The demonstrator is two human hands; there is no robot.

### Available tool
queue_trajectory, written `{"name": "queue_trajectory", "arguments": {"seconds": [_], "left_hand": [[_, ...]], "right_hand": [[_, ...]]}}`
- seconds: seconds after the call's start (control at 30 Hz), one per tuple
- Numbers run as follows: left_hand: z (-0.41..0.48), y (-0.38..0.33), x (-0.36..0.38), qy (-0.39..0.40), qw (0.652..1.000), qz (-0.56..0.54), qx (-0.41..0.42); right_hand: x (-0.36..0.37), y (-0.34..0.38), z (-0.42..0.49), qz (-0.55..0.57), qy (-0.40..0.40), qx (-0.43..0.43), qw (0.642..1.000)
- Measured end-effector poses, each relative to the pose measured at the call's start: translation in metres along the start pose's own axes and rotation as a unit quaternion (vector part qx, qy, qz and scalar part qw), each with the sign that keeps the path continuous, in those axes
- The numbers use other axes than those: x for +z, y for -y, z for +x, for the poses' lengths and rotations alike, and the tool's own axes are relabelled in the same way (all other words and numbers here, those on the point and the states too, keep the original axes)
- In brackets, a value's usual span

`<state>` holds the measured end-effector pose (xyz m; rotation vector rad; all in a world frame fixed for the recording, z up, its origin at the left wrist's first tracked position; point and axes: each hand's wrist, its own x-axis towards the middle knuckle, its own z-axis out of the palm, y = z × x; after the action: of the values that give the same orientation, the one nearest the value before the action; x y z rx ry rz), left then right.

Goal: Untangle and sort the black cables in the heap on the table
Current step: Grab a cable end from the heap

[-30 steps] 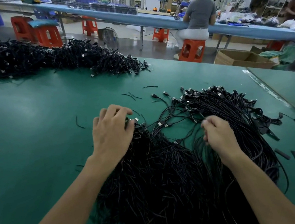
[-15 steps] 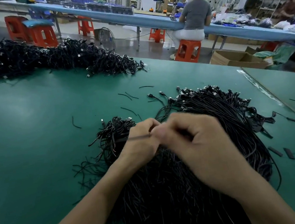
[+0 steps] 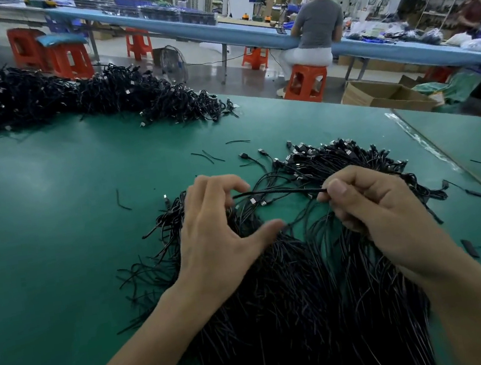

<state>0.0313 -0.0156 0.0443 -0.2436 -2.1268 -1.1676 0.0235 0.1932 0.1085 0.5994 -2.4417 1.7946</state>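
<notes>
A big heap of black cables [image 3: 281, 306] lies on the green table [image 3: 38, 229] right in front of me, connector ends fanned out toward the far right. My right hand [image 3: 376, 212] hovers over the heap's right half and pinches one end of a short black cable [image 3: 280, 191] between thumb and forefinger. The cable stretches level to the left, its free end close to my left fingertips. My left hand [image 3: 218, 231] hangs over the heap's left half, fingers loosely curved, thumb spread, holding nothing.
A second long heap of black cables [image 3: 72, 94] runs along the table's far left edge. Short black offcuts [image 3: 471, 249] lie at the right, beside a table seam [image 3: 446, 159]. Beyond the table are a cardboard box [image 3: 381, 94] and a seated person [image 3: 316, 29].
Half a second ago both hands met over the heap on one cable. They have since drawn apart: the right keeps the cable, the left has let go and opened.
</notes>
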Motion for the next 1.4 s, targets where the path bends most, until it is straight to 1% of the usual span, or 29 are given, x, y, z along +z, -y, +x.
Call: {"name": "queue_trajectory", "arguments": {"seconds": [0.07, 0.1, 0.17, 0.2, 0.23, 0.27, 0.3, 0.33, 0.37, 0.4, 0.43, 0.47, 0.53, 0.57, 0.6, 0.67, 0.77, 0.87, 0.93, 0.97, 1.0, 1.07, 1.1, 1.17, 1.2, 1.27, 1.33, 1.37, 1.4], "left_hand": [[0.000, 0.015, 0.003, 0.009, 0.998, 0.057, -0.027], [0.001, 0.022, 0.005, 0.020, 0.997, 0.065, -0.043], [0.003, 0.036, 0.004, 0.061, 0.993, 0.029, -0.092], [0.003, 0.041, 0.002, 0.075, 0.990, -0.002, -0.121], [0.003, 0.044, 0.000, 0.076, 0.986, -0.032, -0.143], [0.003, 0.045, -0.002, 0.065, 0.984, -0.059, -0.154], [0.004, 0.043, -0.004, 0.047, 0.985, -0.076, -0.145], [0.005, 0.039, -0.004, 0.030, 0.989, -0.081, -0.118], [0.007, 0.033, -0.005, 0.022, 0.993, -0.079, -0.082], [0.009, 0.026, -0.005, 0.026, 0.996, -0.072, -0.045], [0.011, 0.019, -0.004, 0.040, 0.997, -0.058, -0.009], [0.013, 0.013, -0.003, 0.061, 0.997, -0.037, 0.023], [0.013, 0.004, 0.000, 0.110, 0.992, 0.011, 0.058], [0.012, 0.001, 0.002, 0.128, 0.989, 0.033, 0.068], [0.011, -0.002, 0.004, 0.140, 0.986, 0.048, 0.077], [0.011, -0.006, 0.004, 0.158, 0.983, 0.045, 0.087], [0.014, -0.012, 0.000, 0.165, 0.984, -0.013, 0.061], [0.016, -0.011, -0.010, 0.183, 0.974, -0.136, -0.012], [0.018, -0.007, -0.020, 0.215, 0.961, -0.162, -0.064], [0.019, -0.005, -0.025, 0.250, 0.948, -0.172, -0.097], [0.021, -0.004, -0.029, 0.295, 0.925, -0.195, -0.138], [0.022, -0.007, -0.035, 0.389, 0.858, -0.268, -0.204], [0.021, -0.011, -0.035, 0.421, 0.828, -0.305, -0.210], [0.018, -0.020, -0.035, 0.457, 0.774, -0.390, -0.202], [0.017, -0.023, -0.035, 0.455, 0.751, -0.436, -0.200], [0.018, -0.025, -0.031, 0.409, 0.720, -0.519, -0.212], [0.020, -0.021, -0.024, 0.315, 0.711, -0.581, -0.239], [0.022, -0.017, -0.020, 0.257, 0.717, -0.597, -0.253], [0.022, -0.013, -0.015, 0.201, 0.732, -0.596, -0.263]], "right_hand": [[-0.003, 0.000, -0.001, 0.049, 0.008, 0.004, 0.999], [-0.006, -0.001, -0.001, 0.065, -0.002, 0.009, 0.998], [-0.013, -0.008, 0.002, 0.047, -0.069, 0.022, 0.996], [-0.017, -0.013, 0.004, -0.002, -0.125, 0.030, 0.992], [-0.022, -0.019, 0.006, -0.074, -0.182, 0.041, 0.980], [-0.027, -0.025, 0.006, -0.164, -0.221, 0.052, 0.960], [-0.031, -0.030, 0.006, -0.258, -0.224, 0.070, 0.937], [-0.033, -0.035, 0.005, -0.346, -0.192, 0.094, 0.914], [-0.031, -0.037, 0.003, -0.419, -0.142, 0.119, 0.889], [-0.026, -0.037, 0.002, -0.469, -0.091, 0.133, 0.869], [-0.020, -0.034, 0.002, -0.484, -0.048, 0.134, 0.863], [-0.013, -0.030, 0.002, -0.459, -0.024, 0.121, 0.880], [0.008, -0.015, 0.001, -0.363, 0.008, 0.069, 0.929], [0.018, -0.008, 0.000, -0.343, 0.024, 0.031, 0.938], [0.026, -0.003, -0.002, -0.341, 0.042, 0.001, 0.939], [0.036, 0.002, -0.005, -0.302, 0.063, -0.021, 0.951], [0.040, 0.001, -0.004, -0.224, 0.011, -0.061, 0.973], [0.037, 0.000, -0.002, -0.166, -0.075, -0.102, 0.978], [0.030, -0.002, -0.002, -0.137, -0.138, -0.118, 0.974], [0.027, -0.004, -0.002, -0.130, -0.166, -0.117, 0.970], [0.024, -0.006, -0.001, -0.125, -0.184, -0.111, 0.969], [0.024, -0.010, 0.000, -0.119, -0.196, -0.089, 0.969], [0.026, -0.012, 0.002, -0.118, -0.192, -0.077, 0.971], [0.029, -0.016, 0.005, -0.127, -0.148, -0.047, 0.980], [0.032, -0.018, 0.005, -0.134, -0.103, -0.032, 0.985], [0.038, -0.024, 0.002, -0.151, 0.009, -0.008, 0.989], [0.043, -0.027, -0.004, -0.161, 0.107, 0.020, 0.981], [0.045, -0.027, -0.007, -0.166, 0.142, 0.036, 0.975], [0.046, -0.027, -0.010, -0.170, 0.166, 0.045, 0.970]]}}
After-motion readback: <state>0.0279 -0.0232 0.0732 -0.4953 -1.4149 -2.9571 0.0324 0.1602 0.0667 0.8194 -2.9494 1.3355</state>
